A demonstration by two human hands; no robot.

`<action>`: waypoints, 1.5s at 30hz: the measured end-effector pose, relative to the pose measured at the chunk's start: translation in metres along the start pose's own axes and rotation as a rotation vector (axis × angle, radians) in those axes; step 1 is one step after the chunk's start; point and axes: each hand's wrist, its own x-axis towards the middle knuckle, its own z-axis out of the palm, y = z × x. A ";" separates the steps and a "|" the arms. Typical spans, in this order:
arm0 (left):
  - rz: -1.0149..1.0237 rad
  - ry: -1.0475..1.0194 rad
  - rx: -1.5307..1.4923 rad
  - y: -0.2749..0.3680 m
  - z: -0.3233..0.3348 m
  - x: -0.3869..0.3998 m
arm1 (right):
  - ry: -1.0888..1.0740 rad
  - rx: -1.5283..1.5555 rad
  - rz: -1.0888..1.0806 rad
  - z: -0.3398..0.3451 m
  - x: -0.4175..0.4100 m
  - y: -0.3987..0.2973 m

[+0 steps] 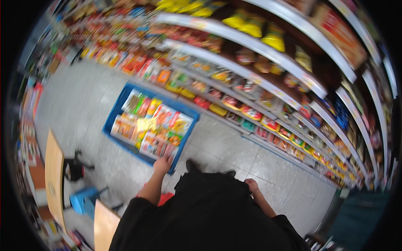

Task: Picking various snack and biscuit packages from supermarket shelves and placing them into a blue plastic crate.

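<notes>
A blue plastic crate (pixel 108 120) sits on the floor ahead of me and to the left, filled with packaged snacks in bright wrappers. My left hand (pixel 162 164) is over the crate's near rim, its fingers at the edge of a white and red snack package (pixel 157 145). Blur hides whether the fingers grip the rim, the package or neither. Beside my right hip hangs my right hand (pixel 251 185), its fingers curled, near the hem of my black shirt (pixel 216 200). Whether it holds something cannot be made out.
Stocked store shelves (pixel 220 58) run along the far and right sides. At the left are a wooden tabletop (pixel 54 178), a blue stool (pixel 82 200) and a black chair-like object (pixel 74 169). Grey tiled floor (pixel 220 144) lies between crate and shelves. Something red is below my left forearm.
</notes>
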 end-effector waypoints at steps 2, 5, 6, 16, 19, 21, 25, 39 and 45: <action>0.046 0.091 -0.046 0.005 0.012 -0.008 | 0.140 -0.042 -0.042 0.008 -0.010 0.007; 0.044 0.199 -0.068 0.021 0.028 -0.023 | 0.136 0.238 0.317 -0.013 -0.034 -0.005; 0.004 0.188 -0.063 0.032 0.027 -0.031 | 0.133 0.343 0.381 -0.021 -0.041 0.002; -0.303 -0.039 0.137 0.071 0.038 -0.026 | 0.127 0.611 0.782 -0.069 -0.098 0.117; -0.293 0.004 0.133 0.108 0.055 -0.028 | 0.155 0.699 0.829 -0.086 -0.110 0.141; -0.182 0.000 0.002 0.130 0.065 -0.038 | 0.116 0.820 0.806 -0.091 -0.110 0.167; 0.028 -0.093 -0.043 0.194 0.096 -0.057 | 0.037 0.758 0.649 -0.115 -0.110 0.170; 0.037 -0.317 0.091 0.171 0.114 -0.090 | 0.178 0.960 0.688 -0.116 -0.100 0.139; -0.059 -0.420 0.039 0.148 0.114 -0.098 | -0.255 0.053 0.394 -0.115 -0.111 0.159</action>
